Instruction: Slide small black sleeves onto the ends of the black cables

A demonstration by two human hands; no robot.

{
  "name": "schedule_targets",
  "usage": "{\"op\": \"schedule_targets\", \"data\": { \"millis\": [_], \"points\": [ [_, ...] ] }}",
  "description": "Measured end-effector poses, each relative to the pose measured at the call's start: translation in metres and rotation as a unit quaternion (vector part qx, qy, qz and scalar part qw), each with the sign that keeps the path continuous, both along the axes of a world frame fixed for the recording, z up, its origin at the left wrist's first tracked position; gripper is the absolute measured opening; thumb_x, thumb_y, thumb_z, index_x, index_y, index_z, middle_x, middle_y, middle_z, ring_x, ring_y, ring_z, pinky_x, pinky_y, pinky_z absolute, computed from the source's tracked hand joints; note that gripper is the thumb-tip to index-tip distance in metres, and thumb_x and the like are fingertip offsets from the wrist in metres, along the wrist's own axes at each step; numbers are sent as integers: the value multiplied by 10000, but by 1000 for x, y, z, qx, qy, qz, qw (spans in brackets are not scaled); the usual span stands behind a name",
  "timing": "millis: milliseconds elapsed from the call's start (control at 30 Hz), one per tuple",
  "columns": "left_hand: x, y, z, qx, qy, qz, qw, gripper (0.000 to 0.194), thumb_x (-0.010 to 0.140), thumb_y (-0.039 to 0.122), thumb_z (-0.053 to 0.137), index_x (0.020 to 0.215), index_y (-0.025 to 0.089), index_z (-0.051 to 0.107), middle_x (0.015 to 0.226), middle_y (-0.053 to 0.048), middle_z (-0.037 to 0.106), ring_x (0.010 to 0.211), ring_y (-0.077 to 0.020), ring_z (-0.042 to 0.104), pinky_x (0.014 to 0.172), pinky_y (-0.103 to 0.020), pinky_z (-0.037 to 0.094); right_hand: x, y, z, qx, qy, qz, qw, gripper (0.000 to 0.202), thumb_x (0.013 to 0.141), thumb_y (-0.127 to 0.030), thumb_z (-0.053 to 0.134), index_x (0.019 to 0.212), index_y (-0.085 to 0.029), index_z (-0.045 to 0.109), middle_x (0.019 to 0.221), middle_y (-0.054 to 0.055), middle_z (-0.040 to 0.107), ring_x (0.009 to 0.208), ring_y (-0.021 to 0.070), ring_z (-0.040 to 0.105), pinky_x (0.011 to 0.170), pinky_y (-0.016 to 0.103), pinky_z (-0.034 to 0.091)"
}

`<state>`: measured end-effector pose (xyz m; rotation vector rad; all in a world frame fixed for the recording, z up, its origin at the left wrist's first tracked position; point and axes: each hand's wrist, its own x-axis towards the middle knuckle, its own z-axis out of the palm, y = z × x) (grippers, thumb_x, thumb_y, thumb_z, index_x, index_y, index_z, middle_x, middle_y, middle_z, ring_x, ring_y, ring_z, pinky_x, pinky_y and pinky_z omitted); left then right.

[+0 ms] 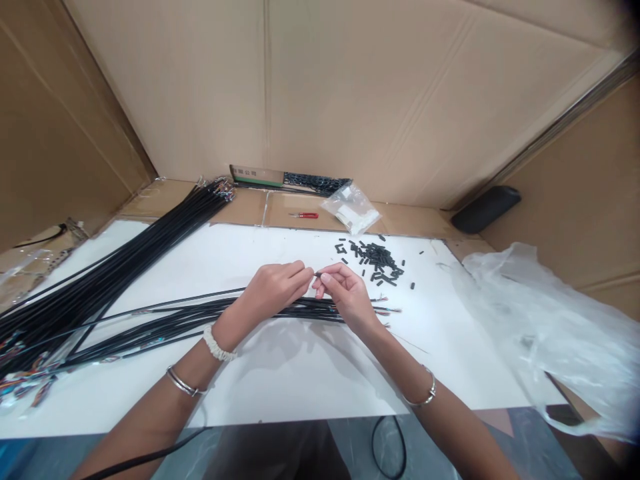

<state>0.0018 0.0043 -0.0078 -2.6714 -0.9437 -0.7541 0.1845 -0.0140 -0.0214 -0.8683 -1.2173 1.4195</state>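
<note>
My left hand (280, 288) is closed in a pinch above the white tabletop, its fingertips close to those of my right hand. One black cable (220, 294) runs up under it from the left and appears to be held there, though the fingers cover its end. Between thumb and finger, my right hand (345, 293) pinches a small black tube (319, 274). Below both hands lies a row of black cables (200, 313) with coloured wire ends showing at the right. Behind my right hand, a loose pile of short black tubes (377, 257) is spread out.
A thick bundle of black cables (150, 247) lies at the left. Toward the back are a red-handled cutter (305, 215) and a clear plastic bag (353, 210). A black roll (486, 208) and crumpled plastic sheeting (550, 320) sit at the right. Cardboard walls (350, 87) enclose the table.
</note>
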Motion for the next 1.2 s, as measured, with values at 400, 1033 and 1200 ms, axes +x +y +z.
{"op": "schedule_targets", "data": {
  "millis": [400, 1033, 1200],
  "points": [
    [-1, -1, -1, -27, -3, -7, 1000, 231, 961, 213, 338, 873, 178, 549, 725, 10, 534, 602, -103, 499, 548, -232, 323, 10, 5, 4, 35, -45, 30, 998, 135, 838, -300, 621, 884, -174, 605, 751, 24, 661, 607, 120, 605, 652, 290, 495],
    [-4, -4, 1, -199, -105, -29, 974, 215, 965, 252, 377, 948, 166, 572, 850, -15, 662, 674, -109, 595, 619, -212, 386, 8, -2, 10, 154, -228, 3, 961, 116, 886, -280, 545, 931, -191, 605, 703, 10, 633, 646, 146, 632, 675, 299, 497],
    [-5, -6, 4, -338, -166, -26, 926, 157, 923, 295, 471, 1033, 194, 520, 828, -5, 656, 685, -126, 608, 627, -214, 421, 4, -2, 2, 111, -216, 18, 970, 139, 887, -312, 536, 936, -191, 584, 707, 7, 629, 639, 142, 625, 670, 294, 501]
  ]
}}
